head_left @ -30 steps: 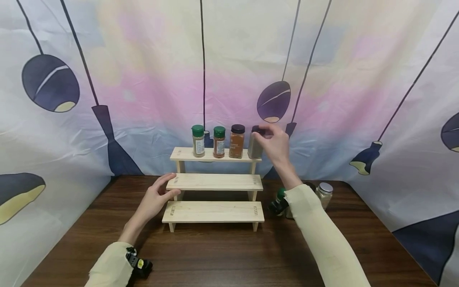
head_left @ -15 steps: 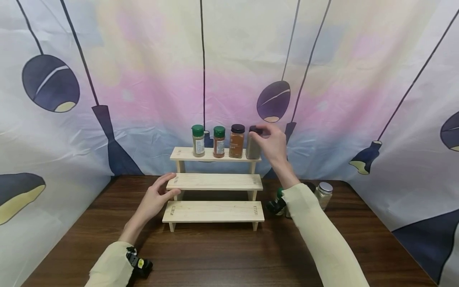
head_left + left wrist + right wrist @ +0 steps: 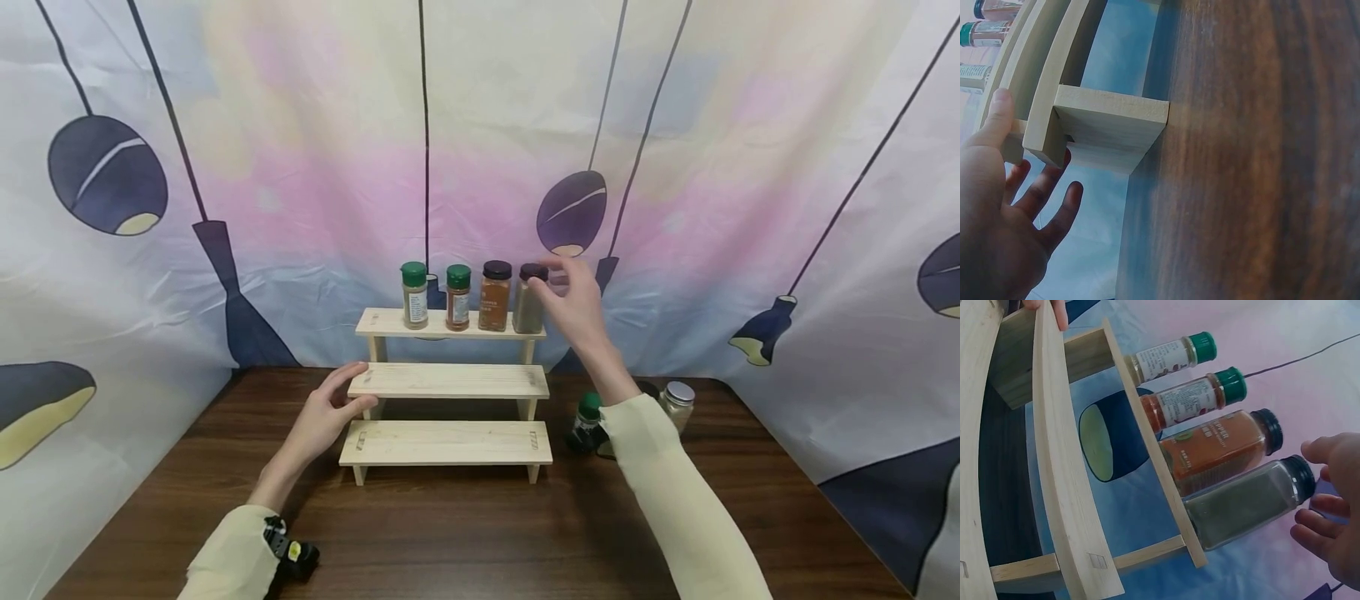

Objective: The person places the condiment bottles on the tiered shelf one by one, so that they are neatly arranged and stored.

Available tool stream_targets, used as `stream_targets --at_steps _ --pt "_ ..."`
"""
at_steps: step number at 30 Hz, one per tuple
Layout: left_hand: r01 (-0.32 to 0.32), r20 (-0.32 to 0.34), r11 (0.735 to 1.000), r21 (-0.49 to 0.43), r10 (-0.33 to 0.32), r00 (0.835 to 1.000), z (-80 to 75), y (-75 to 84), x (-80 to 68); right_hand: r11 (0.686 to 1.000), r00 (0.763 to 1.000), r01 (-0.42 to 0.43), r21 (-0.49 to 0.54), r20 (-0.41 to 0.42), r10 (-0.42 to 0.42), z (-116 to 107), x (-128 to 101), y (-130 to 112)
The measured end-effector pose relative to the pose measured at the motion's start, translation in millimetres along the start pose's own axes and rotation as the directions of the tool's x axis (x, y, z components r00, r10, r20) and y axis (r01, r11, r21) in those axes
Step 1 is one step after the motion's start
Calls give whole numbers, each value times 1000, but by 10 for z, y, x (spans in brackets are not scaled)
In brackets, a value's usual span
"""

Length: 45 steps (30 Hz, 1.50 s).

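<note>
Now | step: 4th jar [image 3: 530, 300] set on top shelf [image 3: 382, 323] | right hand [image 3: 573, 298] spread, just beside it | left hand [image 3: 324, 417] steadies rack, fingers relaxed | next: likely fetch surface jar [image 3: 678, 403]

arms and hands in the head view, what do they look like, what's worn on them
Both hands, the left hand and the right hand, are bare: no gloves. Each arm wears a pale cream long sleeve reaching the wrist. A small black device with a yellow spot sits strapped at the left wrist.

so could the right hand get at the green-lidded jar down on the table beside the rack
Probably yes: the right hand is open and holds nothing, and the green-lidded jar stands uncovered beside that forearm, right of the rack.
</note>
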<state>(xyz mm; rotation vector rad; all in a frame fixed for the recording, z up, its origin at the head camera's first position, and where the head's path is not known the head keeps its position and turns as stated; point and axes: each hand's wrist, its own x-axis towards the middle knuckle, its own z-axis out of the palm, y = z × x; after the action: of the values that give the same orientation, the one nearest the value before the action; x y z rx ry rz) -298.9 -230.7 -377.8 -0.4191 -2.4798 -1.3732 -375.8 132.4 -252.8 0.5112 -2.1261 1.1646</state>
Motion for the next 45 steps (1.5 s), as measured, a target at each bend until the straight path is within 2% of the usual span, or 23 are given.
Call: stream_targets --at_steps 8,15,18,24,26,30,37,45 --pt "-2 -2 1000 -4 2 1000 9 4 6 1000 1000 0 -12 -30 0 -123 -172 54" --pt "-6 -9 1000 -1 6 1000 13 22 -7 998 1000 18 -55 -19 -19 -227 -346 109" --pt "-13 -7 1000 -9 13 1000 28 -44 17 995 999 36 -92 -15 -38 -262 -419 114" --pt "-11 -22 1000 -4 11 1000 67 -335 98 990 1000 31 -140 2 -31 -307 -554 101" --pt "-10 -26 1000 0 10 1000 67 -377 106 989 1000 23 -149 10 -21 -308 -595 113" --pt "-6 -22 1000 7 6 1000 62 -354 98 985 999 3 -173 33 3 -297 -679 174" --pt "2 -9 1000 2 -2 1000 44 -185 51 984 997 -4 -179 70 17 -284 -794 258" --pt "-5 -11 1000 0 5 1000 31 -374 95 981 994 -13 -193 108 34 -289 -853 290"
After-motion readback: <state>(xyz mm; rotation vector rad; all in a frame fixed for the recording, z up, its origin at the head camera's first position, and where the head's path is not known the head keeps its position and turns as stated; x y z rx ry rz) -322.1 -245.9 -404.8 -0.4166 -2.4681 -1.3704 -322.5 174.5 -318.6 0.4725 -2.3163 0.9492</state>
